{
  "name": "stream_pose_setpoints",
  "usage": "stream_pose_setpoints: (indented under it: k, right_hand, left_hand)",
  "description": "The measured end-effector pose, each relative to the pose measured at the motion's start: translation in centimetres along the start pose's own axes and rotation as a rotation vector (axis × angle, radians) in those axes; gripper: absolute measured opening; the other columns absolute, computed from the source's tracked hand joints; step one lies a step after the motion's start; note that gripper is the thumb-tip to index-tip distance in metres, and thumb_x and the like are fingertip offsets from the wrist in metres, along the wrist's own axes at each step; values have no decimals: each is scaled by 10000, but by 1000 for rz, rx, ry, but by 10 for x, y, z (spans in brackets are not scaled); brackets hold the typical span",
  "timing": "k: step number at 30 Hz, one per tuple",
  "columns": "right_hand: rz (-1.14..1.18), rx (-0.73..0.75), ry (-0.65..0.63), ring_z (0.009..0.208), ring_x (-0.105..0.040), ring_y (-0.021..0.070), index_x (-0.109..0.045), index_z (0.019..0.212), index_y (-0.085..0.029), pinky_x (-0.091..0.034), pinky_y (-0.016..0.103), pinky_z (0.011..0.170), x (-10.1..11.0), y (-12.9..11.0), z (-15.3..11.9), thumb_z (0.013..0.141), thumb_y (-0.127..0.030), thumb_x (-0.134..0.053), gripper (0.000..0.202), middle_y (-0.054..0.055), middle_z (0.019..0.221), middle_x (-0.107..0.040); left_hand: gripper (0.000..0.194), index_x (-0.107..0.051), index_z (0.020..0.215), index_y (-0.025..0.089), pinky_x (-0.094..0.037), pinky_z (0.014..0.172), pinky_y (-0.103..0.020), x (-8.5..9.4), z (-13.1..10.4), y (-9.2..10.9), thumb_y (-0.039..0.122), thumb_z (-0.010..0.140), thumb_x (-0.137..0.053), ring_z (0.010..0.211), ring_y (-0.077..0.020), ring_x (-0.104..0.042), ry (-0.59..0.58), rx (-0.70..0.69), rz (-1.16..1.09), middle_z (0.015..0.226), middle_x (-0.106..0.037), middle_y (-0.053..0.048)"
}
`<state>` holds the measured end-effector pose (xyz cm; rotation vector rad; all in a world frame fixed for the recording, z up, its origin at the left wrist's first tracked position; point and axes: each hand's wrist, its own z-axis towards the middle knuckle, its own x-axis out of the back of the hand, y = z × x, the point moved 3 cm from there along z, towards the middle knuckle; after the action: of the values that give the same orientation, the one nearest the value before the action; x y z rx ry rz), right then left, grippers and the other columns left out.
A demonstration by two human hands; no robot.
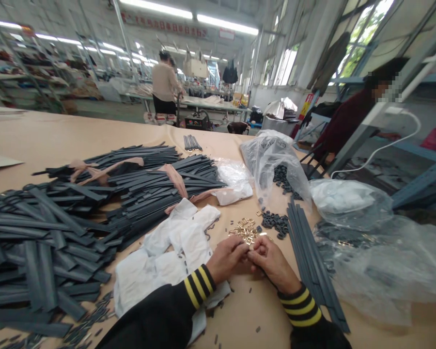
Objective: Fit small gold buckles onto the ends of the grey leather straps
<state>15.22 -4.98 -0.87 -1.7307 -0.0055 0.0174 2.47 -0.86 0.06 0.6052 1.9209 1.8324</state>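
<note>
My left hand (228, 258) and my right hand (272, 261) meet over the tan table (39, 140), fingertips pinched together on something small that I cannot make out. Just beyond the fingers lies a little heap of gold metal buckles (245, 229). Beside it sits a pile of small dark loops (276, 222). A row of long dark straps (310, 257) lies to the right of my right hand. White wrapping (174, 252) is spread under my left forearm.
Large piles of dark straps (51, 242) cover the left of the table, with more bundles (156, 179) behind. Clear plastic bags (272, 165) (370, 242) sit at right. One person (352, 116) sits at far right, another (164, 87) stands in the background.
</note>
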Motion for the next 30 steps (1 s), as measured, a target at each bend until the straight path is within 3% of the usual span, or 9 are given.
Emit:
stream_pose_setpoints:
  k: [2,5,8,13,17,20,25,27,30]
  right_hand:
    - [42,39,4,426,-509,56,-367,725,-190,-395,166,414,-3,-5,-1,682,-350,-623,305,-57,582,-565]
    - [52,104,24,417,-496,51,-369,726,-185,-382,156,394,-7,-9,-1,686,-343,-626,305,-67,560,-540]
    - [41,127,47,423,-503,56,-374,749,-183,-383,152,381,-9,-5,3,656,-329,-655,330,-77,563,-518]
    - [-19,42,77,347,-415,35,-387,773,-186,-333,131,323,-8,3,7,546,-309,-727,427,-108,495,-483]
    - [-60,18,-29,369,-436,35,-450,704,-162,-318,124,332,-7,2,6,536,-348,-726,372,-80,498,-499]
    - [-85,-31,-149,370,-444,35,-489,661,-141,-311,130,342,-3,1,4,632,-404,-643,306,-50,509,-516]
    - [-201,-110,-361,415,-452,43,-528,690,-131,-345,156,404,4,-2,-8,767,-423,-474,307,-28,574,-524]
    - [-325,-43,-387,451,-432,52,-538,722,-138,-339,169,438,5,-8,-14,764,-431,-485,301,-41,571,-496]
    - [-509,122,-312,503,-394,63,-531,681,-144,-305,184,479,3,-17,-20,758,-448,-498,315,-53,560,-445]
  left_hand:
    - [358,-547,721,117,-431,559,-214,-2,-1,-2,454,775,-438,586,-91,-499,-47,151,-333,650,-534,-27]
    - [238,-537,797,142,-452,534,-168,-4,-2,-7,370,732,-559,559,-62,-514,-131,299,-624,663,-548,-11]
    - [175,-547,821,167,-456,498,-138,-5,-2,-14,291,712,-608,525,-51,-518,-259,370,-640,655,-573,-11]
    - [132,-549,708,172,-425,436,-123,-2,-3,-23,277,694,-628,447,-40,-493,-342,436,-657,553,-551,13]
    - [204,-518,670,158,-341,379,-129,-1,-3,-24,319,666,-643,401,-35,-442,-390,394,-583,515,-525,18]
    - [258,-487,649,146,-284,381,-141,1,1,-22,370,687,-610,400,-28,-403,-338,270,-454,516,-513,24]
    - [331,-432,665,144,-326,459,-181,4,4,-19,453,710,-545,478,-62,-440,-253,130,-143,565,-532,16]
    - [324,-413,681,155,-330,462,-194,3,2,-17,464,739,-491,478,-74,-442,-208,96,-18,554,-526,20]
    - [285,-399,677,166,-335,468,-203,0,-1,-12,431,762,-459,477,-80,-430,-113,5,148,522,-500,34]
